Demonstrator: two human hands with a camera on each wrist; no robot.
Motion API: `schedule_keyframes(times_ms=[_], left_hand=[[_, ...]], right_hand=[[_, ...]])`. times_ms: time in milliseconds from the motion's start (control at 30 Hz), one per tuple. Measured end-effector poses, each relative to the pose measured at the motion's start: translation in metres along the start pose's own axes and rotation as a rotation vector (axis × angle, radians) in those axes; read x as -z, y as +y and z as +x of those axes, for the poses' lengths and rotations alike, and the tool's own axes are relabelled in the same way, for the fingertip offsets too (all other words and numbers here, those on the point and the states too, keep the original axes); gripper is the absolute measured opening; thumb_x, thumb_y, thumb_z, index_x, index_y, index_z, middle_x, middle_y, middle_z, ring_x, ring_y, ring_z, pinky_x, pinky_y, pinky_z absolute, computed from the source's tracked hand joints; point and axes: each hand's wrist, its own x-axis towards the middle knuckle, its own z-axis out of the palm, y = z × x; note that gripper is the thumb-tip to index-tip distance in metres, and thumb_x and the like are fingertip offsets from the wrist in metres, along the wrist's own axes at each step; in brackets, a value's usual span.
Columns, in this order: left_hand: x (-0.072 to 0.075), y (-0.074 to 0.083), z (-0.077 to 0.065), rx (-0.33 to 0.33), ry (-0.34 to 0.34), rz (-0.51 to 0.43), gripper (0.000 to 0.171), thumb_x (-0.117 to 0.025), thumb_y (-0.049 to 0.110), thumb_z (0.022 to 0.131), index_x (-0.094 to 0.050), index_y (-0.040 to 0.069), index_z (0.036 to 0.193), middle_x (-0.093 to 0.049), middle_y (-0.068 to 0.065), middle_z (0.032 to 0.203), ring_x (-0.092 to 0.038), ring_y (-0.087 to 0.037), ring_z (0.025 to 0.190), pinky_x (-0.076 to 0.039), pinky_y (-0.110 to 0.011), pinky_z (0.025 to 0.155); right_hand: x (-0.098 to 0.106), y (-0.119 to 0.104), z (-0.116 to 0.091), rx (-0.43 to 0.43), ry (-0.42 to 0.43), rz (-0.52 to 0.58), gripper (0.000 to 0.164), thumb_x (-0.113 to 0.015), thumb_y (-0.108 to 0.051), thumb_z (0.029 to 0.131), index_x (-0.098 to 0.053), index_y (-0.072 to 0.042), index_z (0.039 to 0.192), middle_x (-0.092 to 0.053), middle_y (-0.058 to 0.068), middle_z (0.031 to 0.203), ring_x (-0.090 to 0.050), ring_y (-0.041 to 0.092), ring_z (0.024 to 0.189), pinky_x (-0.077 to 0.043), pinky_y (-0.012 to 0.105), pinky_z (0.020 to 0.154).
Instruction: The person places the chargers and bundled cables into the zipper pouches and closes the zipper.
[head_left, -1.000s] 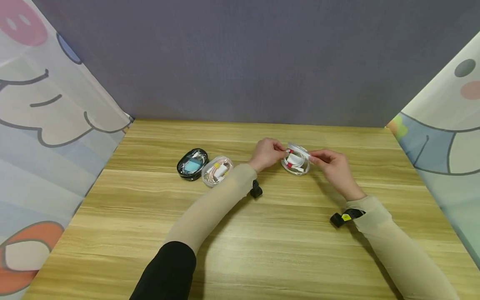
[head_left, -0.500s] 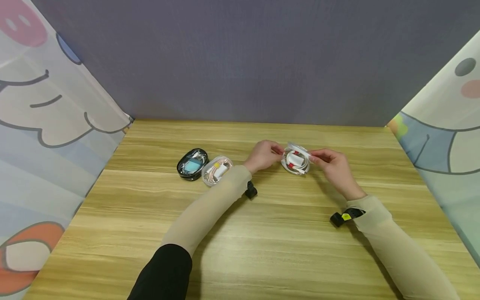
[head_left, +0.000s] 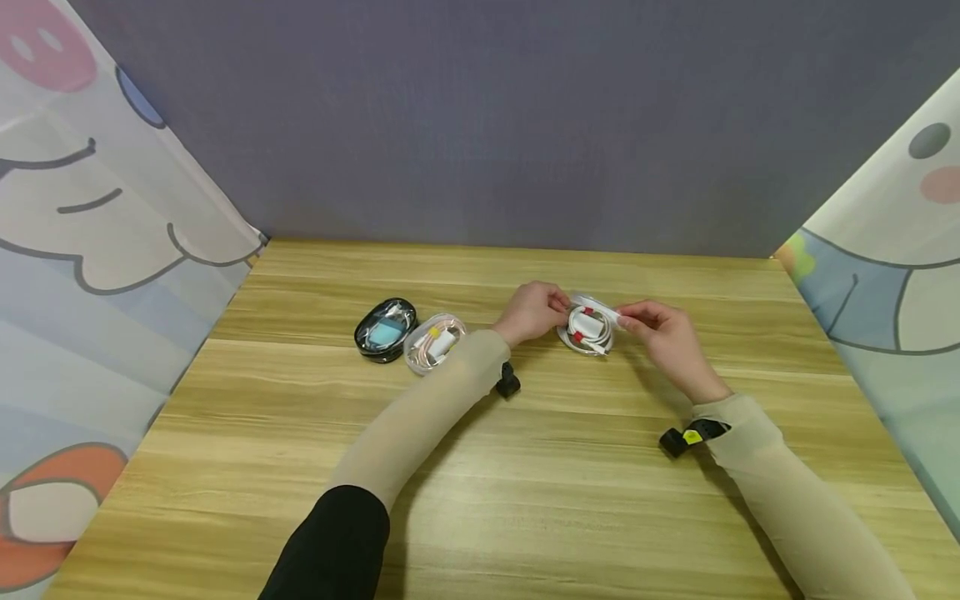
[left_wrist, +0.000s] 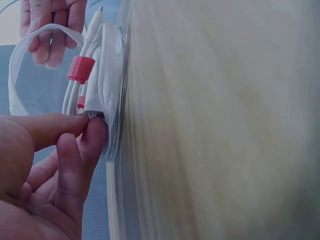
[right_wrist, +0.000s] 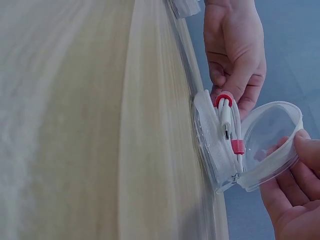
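Observation:
A round clear zip case [right_wrist: 206,145] with white edging stands with its lid [right_wrist: 272,127] lifted. A coiled white charging cable [head_left: 594,338] with red straps and a white charger block [head_left: 587,325] lies in its base. At the left side of the case, my left hand [head_left: 530,312] pinches the end of the cable bundle with thumb and fingers; the exact contact is partly hidden. My right hand [head_left: 667,343] grips the rim of the lid between thumb and fingers, holding it up. In the left wrist view, the right fingers [left_wrist: 55,45] show behind the clear lid.
To the left on the wooden table [head_left: 525,500] lie a black-rimmed oval case [head_left: 386,330] holding a blue block and a clear case [head_left: 435,342] with a pinkish cable and yellow strap. A grey panel [head_left: 480,125] rises behind the table, with printed cloths at both sides.
My left hand shifts slightly left, then back right against the bundle. The case and cable move a little left and nearer. My right hand keeps hold of the lid, nearly still.

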Motion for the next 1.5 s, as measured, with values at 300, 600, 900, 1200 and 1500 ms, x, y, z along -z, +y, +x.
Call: schedule_keyframes(times_ms=[300, 600, 900, 1200, 1500], left_hand=[[0.0, -0.003, 0.0, -0.013, -0.042, -0.028, 0.014, -0.073, 0.014, 0.091, -0.07, 0.01, 0.103, -0.068, 0.002, 0.096, -0.062, -0.011, 0.09, -0.048, -0.021, 0.078], [0.008, 0.004, -0.002, -0.129, -0.159, 0.261, 0.025, -0.071, 0.014, 0.093, -0.071, 0.013, 0.118, -0.07, 0.002, 0.112, -0.063, -0.01, 0.1, -0.046, -0.022, 0.087], [0.01, 0.005, -0.008, -0.198, -0.076, 0.26, 0.013, -0.072, 0.011, 0.09, -0.071, 0.018, 0.1, -0.066, 0.007, 0.102, -0.06, -0.006, 0.08, -0.048, -0.023, 0.068], [0.006, 0.01, -0.012, -0.193, -0.115, 0.303, 0.012, -0.076, 0.026, 0.09, -0.072, 0.019, 0.098, -0.067, 0.01, 0.089, -0.06, -0.006, 0.078, -0.047, -0.021, 0.072], [-0.001, 0.009, -0.005, -0.062, -0.045, 0.228, 0.012, -0.078, 0.023, 0.086, -0.068, 0.018, 0.092, -0.066, 0.01, 0.079, -0.061, -0.006, 0.069, -0.047, -0.021, 0.065]], right_hand=[[-0.001, 0.006, 0.002, 0.007, 0.0, 0.003, 0.019, -0.066, -0.008, 0.096, -0.071, 0.006, 0.107, -0.071, 0.019, 0.102, -0.064, 0.006, 0.085, -0.051, 0.02, 0.072], [0.0, 0.009, 0.003, 0.008, 0.003, 0.018, 0.019, -0.067, -0.01, 0.096, -0.071, 0.005, 0.107, -0.072, 0.013, 0.101, -0.064, 0.004, 0.087, -0.051, 0.017, 0.074], [0.001, 0.007, 0.003, 0.016, -0.017, 0.008, 0.02, -0.067, -0.01, 0.096, -0.071, 0.005, 0.109, -0.071, 0.012, 0.102, -0.064, 0.004, 0.088, -0.051, 0.017, 0.074], [0.001, 0.006, 0.003, -0.005, -0.015, 0.03, 0.02, -0.067, -0.009, 0.096, -0.07, 0.005, 0.11, -0.071, 0.009, 0.101, -0.064, 0.005, 0.088, -0.051, 0.017, 0.075], [0.001, -0.007, 0.0, 0.006, -0.035, 0.037, 0.021, -0.064, -0.003, 0.096, -0.068, 0.012, 0.111, -0.069, 0.019, 0.105, -0.062, 0.0, 0.088, -0.05, 0.013, 0.076]])
